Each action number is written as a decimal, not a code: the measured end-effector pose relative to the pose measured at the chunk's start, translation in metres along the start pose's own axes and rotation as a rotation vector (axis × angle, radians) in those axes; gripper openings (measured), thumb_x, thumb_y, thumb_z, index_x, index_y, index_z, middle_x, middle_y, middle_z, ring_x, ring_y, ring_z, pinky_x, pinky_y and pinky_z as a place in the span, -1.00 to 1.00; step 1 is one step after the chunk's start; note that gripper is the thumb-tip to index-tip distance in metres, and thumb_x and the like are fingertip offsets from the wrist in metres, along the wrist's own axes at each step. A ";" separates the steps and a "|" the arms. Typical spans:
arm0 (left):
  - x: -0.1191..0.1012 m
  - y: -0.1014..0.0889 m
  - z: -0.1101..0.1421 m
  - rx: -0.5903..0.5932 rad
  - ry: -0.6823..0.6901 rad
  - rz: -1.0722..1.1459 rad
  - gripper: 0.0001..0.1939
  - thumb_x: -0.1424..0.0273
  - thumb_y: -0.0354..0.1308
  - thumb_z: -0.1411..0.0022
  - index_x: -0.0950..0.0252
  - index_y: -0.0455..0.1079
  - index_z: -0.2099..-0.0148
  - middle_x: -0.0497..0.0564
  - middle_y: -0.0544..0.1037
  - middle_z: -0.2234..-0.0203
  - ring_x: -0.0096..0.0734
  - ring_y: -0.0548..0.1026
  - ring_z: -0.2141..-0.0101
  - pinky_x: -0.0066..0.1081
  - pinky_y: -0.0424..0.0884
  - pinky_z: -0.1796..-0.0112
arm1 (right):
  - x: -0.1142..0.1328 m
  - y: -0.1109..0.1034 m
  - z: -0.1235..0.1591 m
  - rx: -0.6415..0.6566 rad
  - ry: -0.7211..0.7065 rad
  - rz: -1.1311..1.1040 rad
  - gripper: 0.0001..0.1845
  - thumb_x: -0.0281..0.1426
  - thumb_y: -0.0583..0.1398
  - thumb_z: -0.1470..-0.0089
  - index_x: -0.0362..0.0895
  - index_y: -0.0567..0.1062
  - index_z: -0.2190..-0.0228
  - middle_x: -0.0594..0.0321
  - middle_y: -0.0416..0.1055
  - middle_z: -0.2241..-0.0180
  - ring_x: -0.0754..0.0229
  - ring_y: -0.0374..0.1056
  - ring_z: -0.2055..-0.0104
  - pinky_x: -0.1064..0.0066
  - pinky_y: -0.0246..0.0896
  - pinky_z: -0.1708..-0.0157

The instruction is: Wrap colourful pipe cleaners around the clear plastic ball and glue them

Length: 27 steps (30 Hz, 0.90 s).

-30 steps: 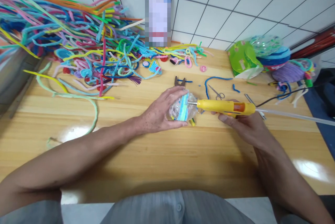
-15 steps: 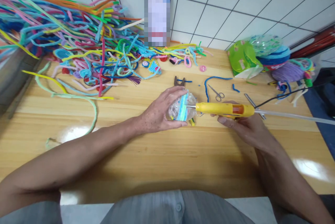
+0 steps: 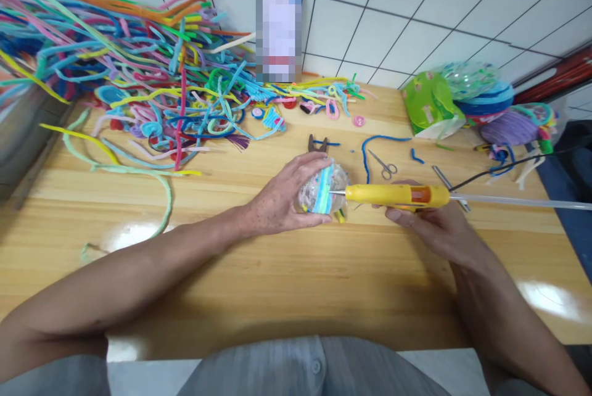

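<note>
My left hand [image 3: 282, 198] is wrapped round a clear plastic ball [image 3: 340, 180] with blue pipe cleaner stuck across it, held just above the wooden table [image 3: 231, 272]. My right hand [image 3: 430, 223] grips a yellow glue gun [image 3: 398, 195], lying level and pointing left. Its metal nozzle touches the blue band on the ball. A clear glue stick [image 3: 522, 203] juts out of the gun's back to the right, and a black cable [image 3: 504, 169] runs off the same way.
A big heap of coloured pipe cleaners [image 3: 139, 75] fills the table's far left. Small pliers [image 3: 318, 144], scissors [image 3: 383, 165] and a blue pipe cleaner [image 3: 370, 146] lie behind the ball. A green bag [image 3: 430, 106] and wound coils [image 3: 504, 112] sit far right, under a tiled wall.
The glue gun's nozzle slid a little lower along the blue band. The ball and my left hand stayed put.
</note>
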<state>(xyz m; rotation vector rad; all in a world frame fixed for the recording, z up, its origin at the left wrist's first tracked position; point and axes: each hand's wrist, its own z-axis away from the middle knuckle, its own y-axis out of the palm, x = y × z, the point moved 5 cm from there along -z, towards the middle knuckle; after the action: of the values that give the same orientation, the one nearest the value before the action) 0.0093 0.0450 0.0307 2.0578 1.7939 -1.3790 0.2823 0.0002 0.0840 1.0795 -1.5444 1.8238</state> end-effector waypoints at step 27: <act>-0.002 -0.001 0.000 0.012 -0.018 0.018 0.04 0.03 0.52 -0.29 0.09 0.08 -0.61 0.36 0.37 -0.43 0.22 0.38 -0.44 0.23 0.45 -0.38 | -0.005 0.002 -0.011 -0.035 0.004 -0.105 -0.54 0.16 0.40 -0.20 0.04 0.74 0.23 0.19 0.77 0.20 -0.06 0.69 0.15 0.16 0.65 0.14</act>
<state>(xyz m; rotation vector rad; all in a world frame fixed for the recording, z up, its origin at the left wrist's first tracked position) 0.0088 0.0438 0.0319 2.0550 1.7601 -1.4024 0.2806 0.0110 0.0785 1.1189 -1.4832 1.7211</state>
